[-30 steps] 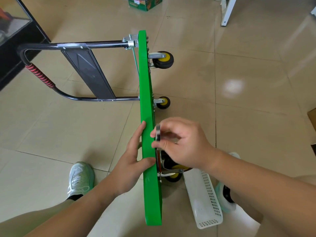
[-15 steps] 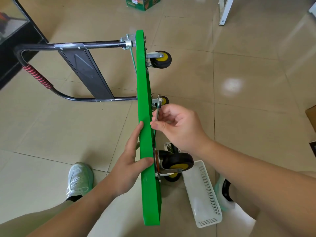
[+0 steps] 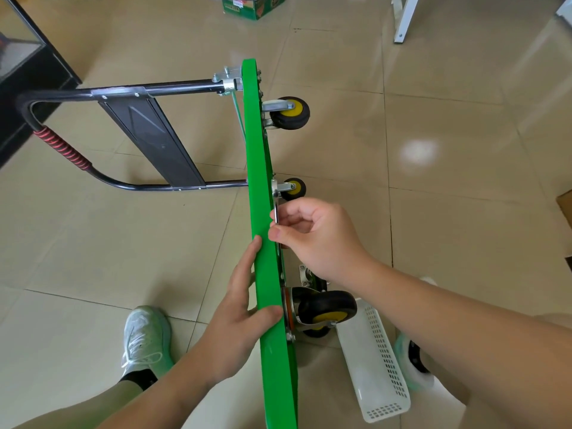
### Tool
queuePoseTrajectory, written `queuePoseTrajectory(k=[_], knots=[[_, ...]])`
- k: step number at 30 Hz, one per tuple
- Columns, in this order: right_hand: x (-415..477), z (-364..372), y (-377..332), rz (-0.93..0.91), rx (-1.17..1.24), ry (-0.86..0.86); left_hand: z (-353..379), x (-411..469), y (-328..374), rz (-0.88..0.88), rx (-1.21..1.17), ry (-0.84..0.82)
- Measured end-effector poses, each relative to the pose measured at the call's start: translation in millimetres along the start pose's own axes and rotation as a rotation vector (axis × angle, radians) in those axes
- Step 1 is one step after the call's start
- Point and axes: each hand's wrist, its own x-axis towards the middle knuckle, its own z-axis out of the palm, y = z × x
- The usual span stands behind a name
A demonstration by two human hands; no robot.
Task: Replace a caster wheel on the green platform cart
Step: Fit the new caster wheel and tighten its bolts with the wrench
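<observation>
Right hand (image 3: 315, 239) pinches a wrench (image 3: 275, 203) at the cart (image 3: 263, 212) underside; left hand (image 3: 238, 317) grips its edge. Near caster (image 3: 325, 306) looks mounted; bolts likely need tightening.

Cart deck (image 3: 263, 181) is glossy green, prob painted. Casters (image 3: 328, 305) matte black rubber w/ shiny metal brackets. Basket (image 3: 374, 366) white perforated plastic.

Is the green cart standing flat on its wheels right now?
No, the green cart is tipped on its edge, its wheels pointing sideways off the floor, while the left hand steadies the deck.
</observation>
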Motion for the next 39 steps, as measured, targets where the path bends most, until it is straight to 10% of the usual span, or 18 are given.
queuePoseTrajectory(k=[21, 39], knots=[[42, 10, 20, 0.567, 0.34, 0.0, -4, -3, 4, -0.038, -0.038, -0.032], [-39, -15, -9, -0.128, 0.166, -0.027, 0, -2, 4, 0.011, 0.001, 0.001]])
